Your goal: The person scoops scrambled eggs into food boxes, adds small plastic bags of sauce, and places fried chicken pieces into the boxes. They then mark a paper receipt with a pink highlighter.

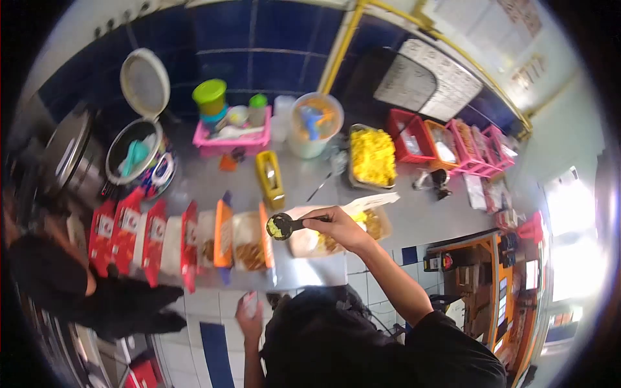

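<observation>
My right hand [336, 227] grips the handle of a black measuring scoop [295, 224]. Pale yellow-green food [277, 227] lies in its round bowl, above the row of open food boxes. Under that hand is an open box [304, 246] with brown and yellow food in it. To its left, an orange-flapped box [249, 249] holds brown food. My left hand [249, 313] hangs below the counter's front edge with its fingers closed. Something pale shows at the fingers, too blurred to name.
Behind the boxes stand a metal tray [354, 176] of yellow shreds, a white bucket [307, 149], a yellow tool [270, 181] and a pink basket [233, 140]. Red boxes [127, 223] line the left. Colored baskets [411, 139] stand back right. Another person [71, 278] is at the left.
</observation>
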### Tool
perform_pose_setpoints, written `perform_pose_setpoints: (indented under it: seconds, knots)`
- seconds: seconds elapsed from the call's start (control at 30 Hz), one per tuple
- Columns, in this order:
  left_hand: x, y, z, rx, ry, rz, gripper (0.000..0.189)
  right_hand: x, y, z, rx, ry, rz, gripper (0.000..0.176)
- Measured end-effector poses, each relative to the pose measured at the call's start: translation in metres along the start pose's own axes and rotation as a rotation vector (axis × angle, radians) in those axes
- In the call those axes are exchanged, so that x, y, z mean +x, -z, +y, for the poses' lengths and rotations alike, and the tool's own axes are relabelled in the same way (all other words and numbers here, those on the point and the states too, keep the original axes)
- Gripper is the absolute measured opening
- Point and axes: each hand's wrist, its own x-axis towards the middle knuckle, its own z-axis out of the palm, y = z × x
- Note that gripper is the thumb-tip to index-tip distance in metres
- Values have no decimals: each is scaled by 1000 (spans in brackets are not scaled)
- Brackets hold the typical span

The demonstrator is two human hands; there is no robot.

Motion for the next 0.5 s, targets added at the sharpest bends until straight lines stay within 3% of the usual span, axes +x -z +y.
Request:
perform_pose_setpoints:
  seconds: [0.03, 0.07, 0.13, 0.17, 0.2, 0.23, 0.27, 0.33, 0.37, 0.43, 0.47, 0.5]
  knots:
    - [-8, 8, -18, 179, -42, 79, 24, -8, 24, 0, 182, -77, 80, 26]
    - [-18, 14, -39, 169, 117, 142, 22, -15, 50, -1, 369, -156, 148, 28]
    - [-40, 31, -91, 282, 313, 230, 22, -23, 106, 6, 499, -117, 270, 26]
    - [-62, 49, -146, 222, 335, 260, 22, -24, 146, 20, 424, -68, 288, 26]
    - [-84, 61, -186, 167, 358, 289, 22, -26, 171, 13, 273, -54, 434, 25]
    - [-99, 65, -184, 129, 526, 353, 18, -25, 212, 28, 67, 1, 485, 24]
    - [-113, 67, -179, 88, 694, 420, 14, -25, 243, 38, 74, 8, 479, 24]
    - [-148, 67, -223, -122, 664, 691, 8, -15, 301, 51, -493, 74, 609, 21]
    - [-141, 54, -218, -120, 652, 703, 8, -6, 328, 73, -483, 86, 605, 21]
    - [-142, 28, -201, -15, 752, 556, 9, 10, 359, 114, -948, 317, 624, 22]
    - [-149, 13, -193, 38, 808, 486, 9, 20, 371, 126, -934, 324, 612, 22]
    - [-165, -2, -182, 94, 874, 415, 10, 25, 373, 131, -1183, 424, 570, 27]
